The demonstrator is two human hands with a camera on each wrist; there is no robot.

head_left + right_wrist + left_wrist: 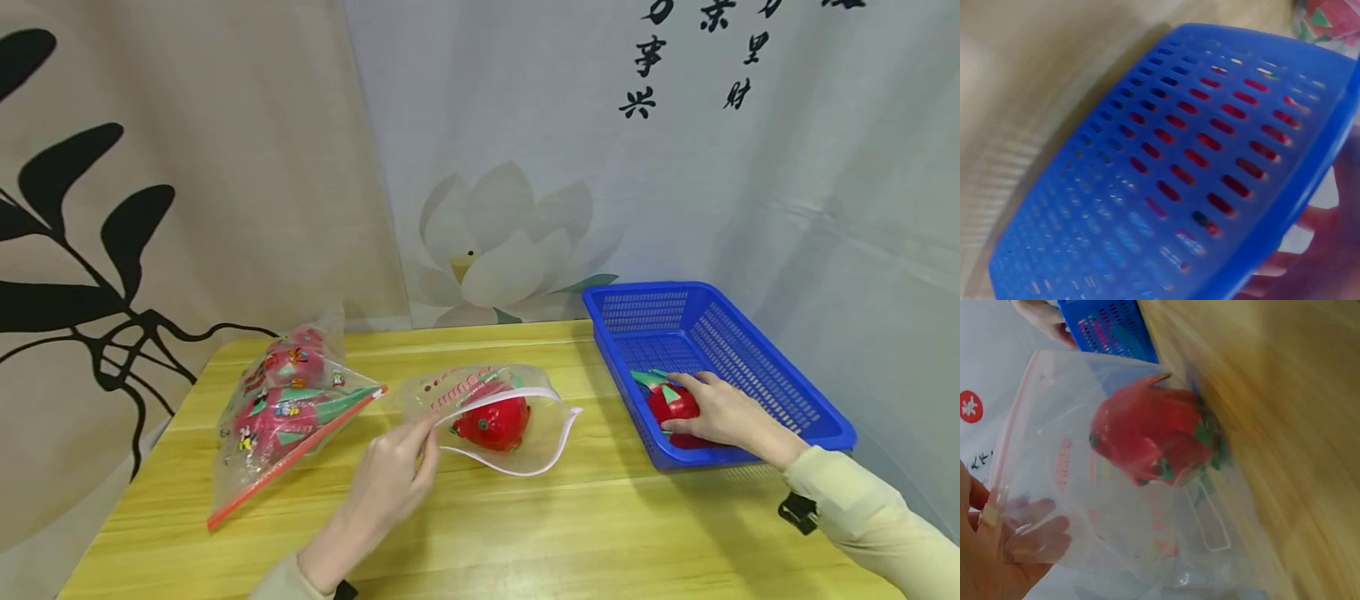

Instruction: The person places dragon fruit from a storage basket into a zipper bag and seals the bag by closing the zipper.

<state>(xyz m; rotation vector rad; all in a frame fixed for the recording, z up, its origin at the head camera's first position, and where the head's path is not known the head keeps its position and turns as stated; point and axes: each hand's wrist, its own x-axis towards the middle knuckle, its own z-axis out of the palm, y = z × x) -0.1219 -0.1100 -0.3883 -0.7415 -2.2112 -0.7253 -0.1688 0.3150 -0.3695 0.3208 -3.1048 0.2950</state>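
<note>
My left hand (393, 475) pinches the rim of a clear zip bag (551, 446), whose mouth stands open. A red dragon fruit (495, 423) with green-tipped scales lies in that bag; the left wrist view shows the same dragon fruit (1147, 434) through the plastic. Inside the blue basket (780, 367), my right hand (723, 412) has its fingers curled over another red dragon fruit (670, 403) near the left wall. The right wrist view shows mostly the basket's slotted wall (1147, 219), with red behind the slots and part of the hand at lower right.
On the table's left lies a second zip bag (281, 408) with an orange-red closure strip, holding reddish fruit. The wooden table (525, 533) stands against a printed curtain (480, 125). The basket is at the table's right rear.
</note>
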